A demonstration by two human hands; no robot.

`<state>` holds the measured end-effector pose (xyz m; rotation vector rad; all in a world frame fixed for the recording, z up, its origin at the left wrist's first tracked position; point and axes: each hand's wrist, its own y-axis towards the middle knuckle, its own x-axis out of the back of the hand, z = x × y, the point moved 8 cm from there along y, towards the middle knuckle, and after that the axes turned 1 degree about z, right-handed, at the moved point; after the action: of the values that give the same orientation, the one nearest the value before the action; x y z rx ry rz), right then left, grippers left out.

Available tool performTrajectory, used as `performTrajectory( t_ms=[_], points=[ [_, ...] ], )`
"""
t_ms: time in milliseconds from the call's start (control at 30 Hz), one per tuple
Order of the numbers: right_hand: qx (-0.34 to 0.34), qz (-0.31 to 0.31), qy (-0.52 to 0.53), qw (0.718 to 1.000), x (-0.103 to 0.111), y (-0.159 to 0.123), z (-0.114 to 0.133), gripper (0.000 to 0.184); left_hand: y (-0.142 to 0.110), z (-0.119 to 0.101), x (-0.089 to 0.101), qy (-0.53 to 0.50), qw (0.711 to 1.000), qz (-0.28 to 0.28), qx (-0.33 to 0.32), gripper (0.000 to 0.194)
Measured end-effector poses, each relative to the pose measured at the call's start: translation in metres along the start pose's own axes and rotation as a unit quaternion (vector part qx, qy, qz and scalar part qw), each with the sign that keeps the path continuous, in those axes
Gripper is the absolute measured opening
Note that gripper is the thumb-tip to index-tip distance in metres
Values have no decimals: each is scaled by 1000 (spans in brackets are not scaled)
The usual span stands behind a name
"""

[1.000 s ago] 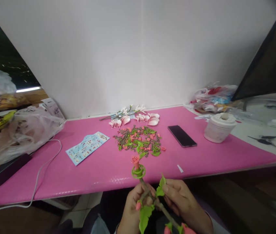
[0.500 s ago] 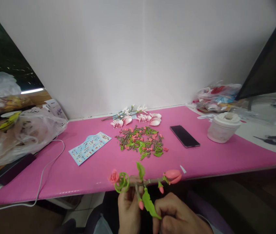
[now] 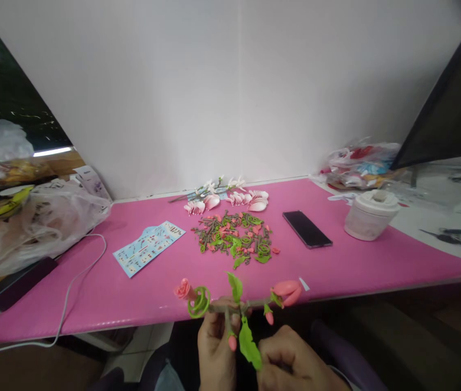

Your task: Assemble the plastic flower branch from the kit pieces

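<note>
Clock centered on the loose parts pile (image 3: 234,240), brown, green and coral bits on the pink mat (image 3: 161,293). The flower branch (image 3: 219,308) is at 6 o'clock, stem lying crosswise at the table's near edge. Left hand (image 3: 216,350) is gripping that stem about mid-length. Right hand (image 3: 293,363) is curled, fingers touching the tip of the lower green leaf (image 3: 249,343); contact partly hidden, can't tell if it's pinching. On the branch: coral rose (image 3: 183,289) and green rings (image 3: 199,302) at the 9 o'clock end, large coral bud (image 3: 290,293) at the 3 o'clock end, upper leaf (image 3: 235,287) pointing to 12. Around the pile: instruction sheet (image 3: 149,248) at 9, white flower sprig (image 3: 210,187) at 11, pink-white petals (image 3: 238,199) at 12, phone (image 3: 307,228) at 3, white canister (image 3: 365,221) beyond it, paper scrap (image 3: 304,284) at 4.
</note>
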<state>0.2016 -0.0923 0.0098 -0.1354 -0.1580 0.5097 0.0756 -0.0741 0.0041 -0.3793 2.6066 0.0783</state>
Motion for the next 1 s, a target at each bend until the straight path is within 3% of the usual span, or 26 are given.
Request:
performTrajectory(
  t_ms=[133,333,533,700,833,1000],
  points=[
    [43,36,78,995,10,11,2,55,6,0,-1,22,997,55,45,20],
    [107,-41,176,978,36,18,20,35,6,15,3,45,993,77,73,18],
    [238,-26,136,961,32,8,44,9,3,14,-1,53,992,89,66,15],
    [284,-5,176,942,31,4,46,14,4,10,-1,64,992,82,74,16],
    [277,-33,137,950,35,2,45,7,3,6,1,71,992,79,71,22],
    [247,-75,74,963,43,4,36,33,2,7,-2,23,992,99,74,24]
  ],
)
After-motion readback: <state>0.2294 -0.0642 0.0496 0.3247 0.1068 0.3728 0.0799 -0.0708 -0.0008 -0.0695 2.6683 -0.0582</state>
